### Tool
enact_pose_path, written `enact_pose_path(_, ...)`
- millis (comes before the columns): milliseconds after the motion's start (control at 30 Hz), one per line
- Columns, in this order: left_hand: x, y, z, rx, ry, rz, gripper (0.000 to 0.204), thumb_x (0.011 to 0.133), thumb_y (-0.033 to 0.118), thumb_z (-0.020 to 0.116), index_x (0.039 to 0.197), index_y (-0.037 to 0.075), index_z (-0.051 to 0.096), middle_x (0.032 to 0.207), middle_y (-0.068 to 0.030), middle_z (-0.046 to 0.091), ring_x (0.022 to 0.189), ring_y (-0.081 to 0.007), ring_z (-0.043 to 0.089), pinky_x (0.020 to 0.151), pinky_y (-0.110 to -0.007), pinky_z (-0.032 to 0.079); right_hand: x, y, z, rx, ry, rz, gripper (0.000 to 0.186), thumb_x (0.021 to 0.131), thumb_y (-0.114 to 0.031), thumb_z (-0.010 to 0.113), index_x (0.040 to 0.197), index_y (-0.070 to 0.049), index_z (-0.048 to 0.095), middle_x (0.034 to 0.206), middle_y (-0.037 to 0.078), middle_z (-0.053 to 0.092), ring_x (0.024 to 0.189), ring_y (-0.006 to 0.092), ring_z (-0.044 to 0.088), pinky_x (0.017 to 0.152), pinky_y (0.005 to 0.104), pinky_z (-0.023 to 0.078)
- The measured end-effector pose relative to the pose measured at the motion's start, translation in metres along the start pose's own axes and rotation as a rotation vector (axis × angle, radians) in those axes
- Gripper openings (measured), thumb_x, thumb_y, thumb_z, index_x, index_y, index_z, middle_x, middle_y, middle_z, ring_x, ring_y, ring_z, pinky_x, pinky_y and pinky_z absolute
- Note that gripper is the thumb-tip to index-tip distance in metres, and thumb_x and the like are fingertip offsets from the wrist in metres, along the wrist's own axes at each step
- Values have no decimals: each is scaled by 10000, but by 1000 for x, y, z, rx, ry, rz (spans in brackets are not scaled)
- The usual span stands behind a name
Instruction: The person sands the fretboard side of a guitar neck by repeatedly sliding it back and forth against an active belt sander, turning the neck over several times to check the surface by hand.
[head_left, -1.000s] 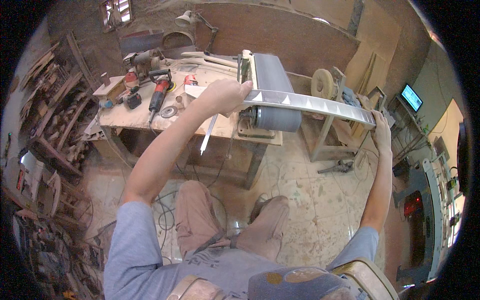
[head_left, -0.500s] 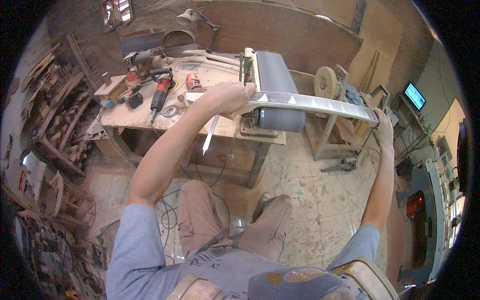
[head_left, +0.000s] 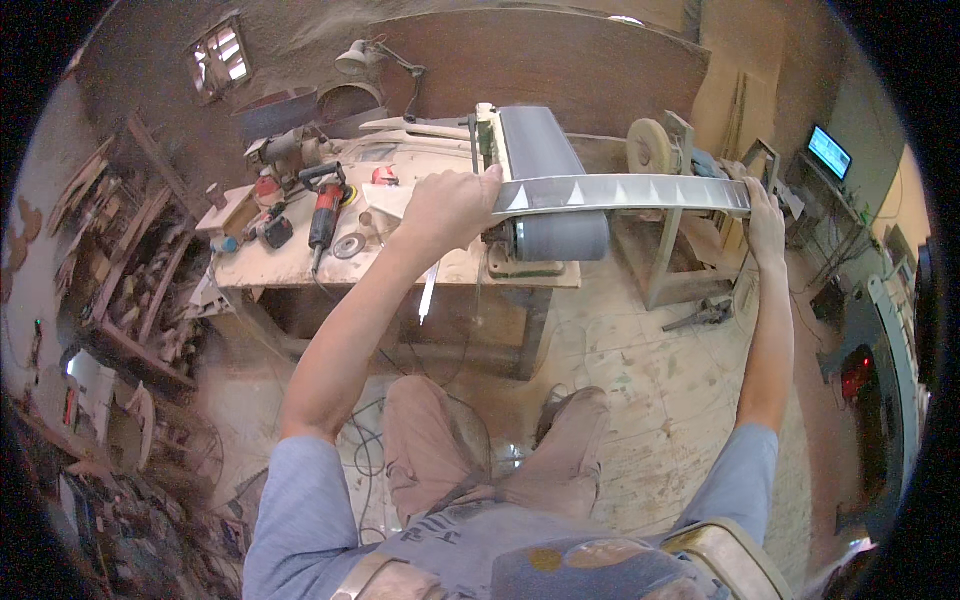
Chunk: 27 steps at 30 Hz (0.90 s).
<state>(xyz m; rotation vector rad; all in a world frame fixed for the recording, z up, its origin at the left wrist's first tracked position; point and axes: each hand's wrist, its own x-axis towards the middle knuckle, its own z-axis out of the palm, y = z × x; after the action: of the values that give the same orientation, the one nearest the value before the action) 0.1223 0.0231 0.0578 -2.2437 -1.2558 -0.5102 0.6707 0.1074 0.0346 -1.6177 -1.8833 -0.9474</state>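
A long, slightly curved grey strip (head_left: 620,193) with a row of white triangles on its face spans between my two hands. My left hand (head_left: 450,208) is closed round its left end, and my right hand (head_left: 764,222) grips the other end, fingers over the edge. The strip lies across the belt sander (head_left: 545,145), in front of the grey belt and above the roller (head_left: 562,238). Whether it touches the belt is hidden from this angle. Below my left wrist, a thin pale strip (head_left: 428,294) hangs at the bench edge.
The dusty workbench (head_left: 270,262) holds a red and black angle polisher (head_left: 326,212), a cordless drill (head_left: 272,230) and a sanding disc (head_left: 348,246). Right of the sander stands a buffing wheel (head_left: 648,147) on a wooden frame. Cables lie on the floor near my legs.
The strip has swung from sloping down at the right to nearly level, its striped face turned more toward me. Both hands keep their grip. The whole view has shifted slightly.
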Motion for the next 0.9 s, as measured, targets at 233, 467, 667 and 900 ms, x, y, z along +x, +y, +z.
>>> enact_pose_path(233,2,8,-9,-25,-52,-54,330,1059,194,394,968,12,655,665,-189,676,681,-395,704,611,-515,554,-1,10,12,-11,69,-26,682,796,69,653,1432,-101,478,1450,112,553,1205,362,571,1012,466,487)
enact_pose_path(467,0,14,-6,14,110,-98,490,1083,282,356,788,59,677,702,-180,687,659,-382,669,701,-525,469,-1,-3,8,-148,84,69,546,919,-36,559,1434,-147,417,1465,61,521,1190,330,588,943,501,515)
enact_pose_path(667,5,11,5,51,266,-83,415,1053,298,440,803,73,683,767,-137,701,765,-340,673,787,-500,448,0,1,14,-343,149,111,727,764,-130,787,1398,-152,433,1395,41,525,1151,296,591,898,466,523)
enact_pose_path(900,8,11,5,149,433,-46,323,1044,278,443,865,80,624,800,-114,634,844,-329,637,829,-485,434,-7,15,7,-597,441,106,316,912,-191,592,1218,-215,516,1174,-52,556,947,154,607,740,368,525)
